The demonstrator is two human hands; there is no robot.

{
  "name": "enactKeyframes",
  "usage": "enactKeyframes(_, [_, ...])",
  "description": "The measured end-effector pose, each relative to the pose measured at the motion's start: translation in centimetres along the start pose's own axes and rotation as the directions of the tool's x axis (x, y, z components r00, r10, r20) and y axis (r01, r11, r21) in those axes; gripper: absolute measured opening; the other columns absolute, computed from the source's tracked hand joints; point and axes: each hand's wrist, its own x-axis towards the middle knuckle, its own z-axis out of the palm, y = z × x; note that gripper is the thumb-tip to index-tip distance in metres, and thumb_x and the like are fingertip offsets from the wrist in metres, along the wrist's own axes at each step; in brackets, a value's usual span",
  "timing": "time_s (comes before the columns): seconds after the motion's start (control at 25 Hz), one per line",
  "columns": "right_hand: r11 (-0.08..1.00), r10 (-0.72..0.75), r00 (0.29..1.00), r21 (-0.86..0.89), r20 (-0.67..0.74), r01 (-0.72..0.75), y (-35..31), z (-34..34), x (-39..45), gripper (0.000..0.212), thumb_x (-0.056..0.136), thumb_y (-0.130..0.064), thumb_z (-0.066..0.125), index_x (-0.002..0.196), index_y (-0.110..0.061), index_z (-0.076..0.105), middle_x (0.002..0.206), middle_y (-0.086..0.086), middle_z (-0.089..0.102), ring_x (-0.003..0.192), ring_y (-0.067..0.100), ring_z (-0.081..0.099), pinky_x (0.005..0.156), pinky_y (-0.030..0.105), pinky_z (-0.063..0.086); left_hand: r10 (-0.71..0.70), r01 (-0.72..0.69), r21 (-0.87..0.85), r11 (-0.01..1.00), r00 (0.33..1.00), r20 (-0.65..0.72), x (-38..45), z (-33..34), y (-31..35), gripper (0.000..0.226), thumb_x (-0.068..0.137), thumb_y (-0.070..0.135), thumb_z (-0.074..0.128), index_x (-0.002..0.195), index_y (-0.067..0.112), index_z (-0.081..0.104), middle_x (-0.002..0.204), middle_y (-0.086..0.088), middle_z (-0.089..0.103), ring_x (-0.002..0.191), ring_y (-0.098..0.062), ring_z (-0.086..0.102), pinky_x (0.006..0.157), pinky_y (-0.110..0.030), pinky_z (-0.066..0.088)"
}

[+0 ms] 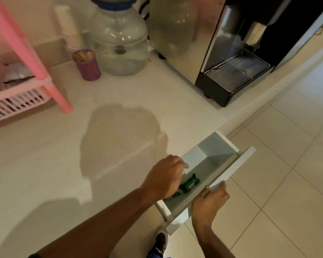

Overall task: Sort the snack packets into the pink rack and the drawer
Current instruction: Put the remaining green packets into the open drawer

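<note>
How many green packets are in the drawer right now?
2. One larger green packet lies on the drawer floor by the left hand; a smaller one shows just under that hand, which may hide more.

One open drawer (218, 161), two green snack packets (189, 183) inside, one pink rack (22, 84), two clear water jugs (119, 45), one purple cup (88, 65), one coffee machine (237, 53), two hands (166, 175)

My forearms are bare, a dark sleeve edge (33, 255) shows at one elbow, and I wear a black shoe (160, 241).
</note>
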Motion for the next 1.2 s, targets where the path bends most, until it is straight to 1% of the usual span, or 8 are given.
enactKeyframes(0.16, [0.958, 0.173, 0.979, 0.213, 0.111, -0.194, -2.4, 1.1, 1.3, 0.055, 0.096, -0.004, 0.059, 0.144, -0.007, 0.034, 0.140, 0.014, 0.040, 0.131, 0.033, 0.044, 0.111, 0.049, 0.040, -0.224, 0.252, 0.121, 0.960, 0.952, -0.207, -2.7, -5.1, -3.7, 0.028, 0.092, 0.009, 0.061, 0.118, 0.016, 0.066, 0.115, 0.002, 0.060, 0.108, -0.008, 0.053, 0.096, -0.027, 0.047])
enactKeyframes(0.32, [0.903, 0.241, 0.944, 0.304, 0.228, -0.304, -5.2, 2.2, 1.8, 0.058, 0.093, -0.007, 0.066, 0.140, -0.018, 0.033, 0.114, 0.010, 0.052, 0.105, 0.029, 0.058, 0.097, 0.049, 0.052, -0.388, 0.470, 0.189, 0.862, 0.852, -0.351, -5.4, -9.1, -7.7, 0.030, 0.089, 0.007, 0.063, 0.118, 0.014, 0.067, 0.117, -0.001, 0.059, 0.110, -0.018, 0.056, 0.094, -0.034, 0.047])
enactKeyframes(0.4, [0.886, 0.244, 0.933, 0.331, 0.264, -0.326, -6.2, 2.8, 1.9, 0.053, 0.094, -0.008, 0.065, 0.136, -0.019, 0.035, 0.110, 0.009, 0.053, 0.096, 0.027, 0.059, 0.085, 0.042, 0.056, -0.448, 0.538, 0.202, 0.819, 0.818, -0.361, -6.9, -9.9, -9.2, 0.031, 0.090, 0.009, 0.063, 0.120, 0.014, 0.066, 0.119, -0.001, 0.058, 0.111, -0.021, 0.056, 0.093, -0.037, 0.048])
enactKeyframes(0.56, [0.859, 0.242, 0.914, 0.366, 0.326, -0.358, -7.9, 4.3, 1.0, 0.041, 0.096, -0.027, 0.062, 0.129, -0.016, 0.039, 0.115, 0.007, 0.057, 0.099, 0.026, 0.060, 0.082, 0.036, 0.047, -0.413, 0.505, 0.272, 0.819, 0.848, -0.331, -8.6, -10.2, -10.6, 0.029, 0.090, 0.013, 0.064, 0.119, 0.015, 0.065, 0.121, 0.002, 0.056, 0.108, -0.019, 0.056, 0.090, -0.034, 0.046])
enactKeyframes(0.68, [0.837, 0.227, 0.894, 0.392, 0.387, -0.382, -9.2, 5.7, -0.5, 0.055, 0.091, -0.040, 0.068, 0.130, -0.013, 0.041, 0.116, 0.005, 0.057, 0.101, 0.023, 0.059, 0.087, 0.036, 0.047, -0.394, 0.490, 0.276, 0.827, 0.855, -0.337, -8.8, -10.1, -10.8, 0.026, 0.091, 0.015, 0.062, 0.116, 0.018, 0.063, 0.120, 0.005, 0.054, 0.105, -0.016, 0.054, 0.085, -0.032, 0.045])
enactKeyframes(0.88, [0.798, 0.257, 0.877, 0.423, 0.406, -0.430, -10.4, 7.0, -1.8, 0.059, 0.079, -0.023, 0.084, 0.122, -0.007, 0.046, 0.104, 0.009, 0.069, 0.089, 0.020, 0.069, 0.081, 0.035, 0.056, -0.392, 0.483, 0.253, 0.838, 0.856, -0.337, -9.0, -10.0, -10.8, 0.024, 0.092, 0.017, 0.055, 0.115, 0.021, 0.061, 0.119, 0.007, 0.052, 0.106, -0.013, 0.051, 0.084, -0.032, 0.045])
enactKeyframes(1.0, [0.777, 0.312, 0.871, 0.426, 0.379, -0.463, -10.9, 7.1, -2.0, 0.074, 0.077, -0.021, 0.086, 0.135, -0.009, 0.041, 0.097, 0.000, 0.065, 0.090, 0.019, 0.063, 0.083, 0.033, 0.050, -0.389, 0.478, 0.235, 0.846, 0.856, -0.340, -9.0, -10.2, -10.8, 0.023, 0.092, 0.015, 0.055, 0.114, 0.021, 0.061, 0.118, 0.008, 0.051, 0.106, -0.014, 0.051, 0.085, -0.032, 0.045])
enactKeyframes(1.2, [0.779, 0.384, 0.866, 0.391, 0.320, -0.490, -10.8, 7.3, -1.7, 0.092, 0.075, -0.024, 0.086, 0.148, -0.014, 0.032, 0.134, 0.015, 0.055, 0.122, 0.035, 0.054, 0.099, 0.044, 0.046, -0.385, 0.470, 0.214, 0.856, 0.857, -0.343, -9.1, -10.3, -10.6, 0.027, 0.092, 0.019, 0.056, 0.117, 0.022, 0.063, 0.119, 0.009, 0.052, 0.111, -0.012, 0.050, 0.088, -0.029, 0.044])
